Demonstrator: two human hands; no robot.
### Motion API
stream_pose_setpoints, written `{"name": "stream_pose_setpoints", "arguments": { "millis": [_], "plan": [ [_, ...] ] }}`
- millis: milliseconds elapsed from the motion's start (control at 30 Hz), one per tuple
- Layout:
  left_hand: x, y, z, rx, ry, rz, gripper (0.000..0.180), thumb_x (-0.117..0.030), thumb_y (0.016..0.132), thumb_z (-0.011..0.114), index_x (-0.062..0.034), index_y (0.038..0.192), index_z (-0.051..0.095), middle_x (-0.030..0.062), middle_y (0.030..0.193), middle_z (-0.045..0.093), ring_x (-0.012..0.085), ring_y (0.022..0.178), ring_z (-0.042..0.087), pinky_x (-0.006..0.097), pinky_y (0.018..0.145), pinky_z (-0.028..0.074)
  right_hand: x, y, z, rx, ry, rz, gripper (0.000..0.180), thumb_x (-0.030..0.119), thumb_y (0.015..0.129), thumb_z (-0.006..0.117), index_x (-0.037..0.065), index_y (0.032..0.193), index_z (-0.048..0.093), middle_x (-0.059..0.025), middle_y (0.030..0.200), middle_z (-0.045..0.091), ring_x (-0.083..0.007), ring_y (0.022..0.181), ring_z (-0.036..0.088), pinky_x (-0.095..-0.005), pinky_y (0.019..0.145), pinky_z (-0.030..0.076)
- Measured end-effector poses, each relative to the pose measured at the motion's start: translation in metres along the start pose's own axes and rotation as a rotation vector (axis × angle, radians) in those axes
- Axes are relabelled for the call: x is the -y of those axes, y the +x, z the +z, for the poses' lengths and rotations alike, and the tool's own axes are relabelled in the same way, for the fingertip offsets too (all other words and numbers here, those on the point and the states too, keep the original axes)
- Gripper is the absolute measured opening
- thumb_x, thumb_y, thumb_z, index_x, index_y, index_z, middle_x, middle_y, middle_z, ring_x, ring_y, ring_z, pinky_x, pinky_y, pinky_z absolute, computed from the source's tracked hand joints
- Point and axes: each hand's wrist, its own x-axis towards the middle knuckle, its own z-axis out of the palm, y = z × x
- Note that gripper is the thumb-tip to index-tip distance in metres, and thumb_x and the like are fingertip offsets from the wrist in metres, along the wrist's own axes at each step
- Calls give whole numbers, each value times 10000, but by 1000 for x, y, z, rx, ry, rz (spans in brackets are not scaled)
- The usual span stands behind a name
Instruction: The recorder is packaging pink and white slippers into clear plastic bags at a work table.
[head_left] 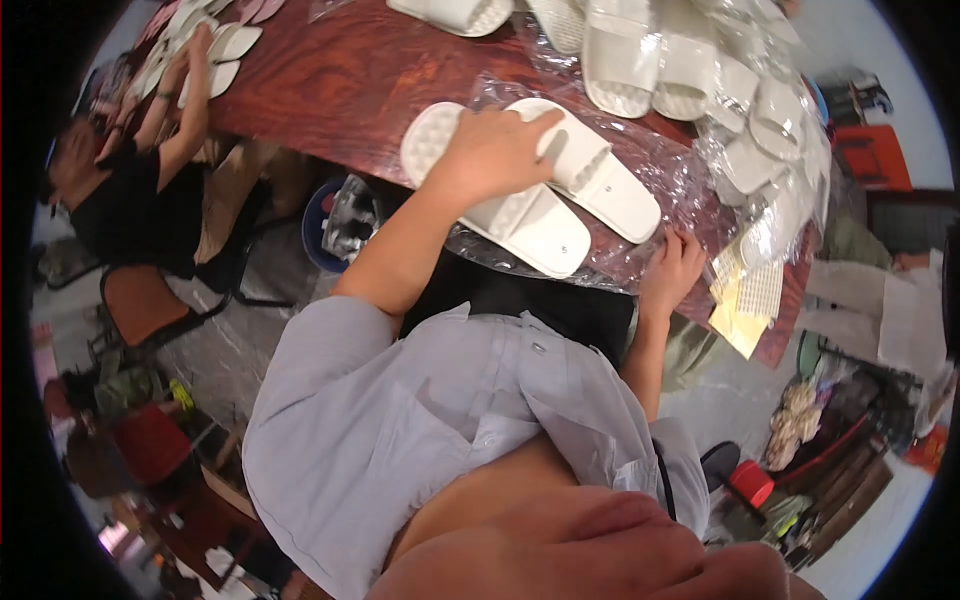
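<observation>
A pair of white slide slippers lies side by side on a reddish-brown wooden table (310, 75), toes to the upper left and heels toward me. My left hand (490, 155) reaches over the near slipper (555, 240), gripping it at the strap, with its fingers against the strap of the far slipper (625, 200). Clear plastic film (670, 165) spreads beneath and to the right of the pair. At the table's near edge, my right hand (675, 265) has bent fingers on the plastic, just beyond the heels; its fingertips are small and partly hidden.
Several white slippers (615, 65) in clear plastic are heaped at the far right. Yellow and pale cards (745, 300) lie at the right corner. On the left, another person (140, 190) handles slippers (235, 42). A blue bin (320, 225) and a chair (145, 305) stand beside the table.
</observation>
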Motion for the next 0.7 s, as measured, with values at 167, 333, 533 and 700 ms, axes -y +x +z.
{"name": "stream_pose_setpoints", "arguments": {
  "millis": [167,333,533,700],
  "plan": [
    [-2,14,40,103,-104,9,777,-491,784,674,-194,1459,427,266,1096,647,420,1047,618,503,913,457,7,-3,-12,26,269,268,130,100,817,563,28,908,621,-175,935,594,-342,900,558,-470,793,420],
    [-13,-8,53,-14,-22,-172,853,-612,758,689,-220,1462,408,231,1179,568,396,1136,516,626,928,361,15,-16,8,-27,53,50,304,12,745,612,26,1044,657,-101,1056,573,-312,1019,524,-429,840,434],
    [-28,-1,58,-93,-12,-124,822,-518,733,720,-210,1434,423,172,1147,584,358,1115,526,645,910,339,2,-19,6,-88,123,79,355,-20,734,634,17,1087,657,-114,1047,583,-316,988,537,-426,833,448],
    [-22,4,62,-96,-43,-149,794,-439,716,724,-213,1423,444,156,1137,597,335,1097,554,615,917,351,8,-6,-25,-7,281,172,350,-27,784,631,14,1132,641,-141,1014,602,-336,932,565,-422,818,471]
  ]
}}
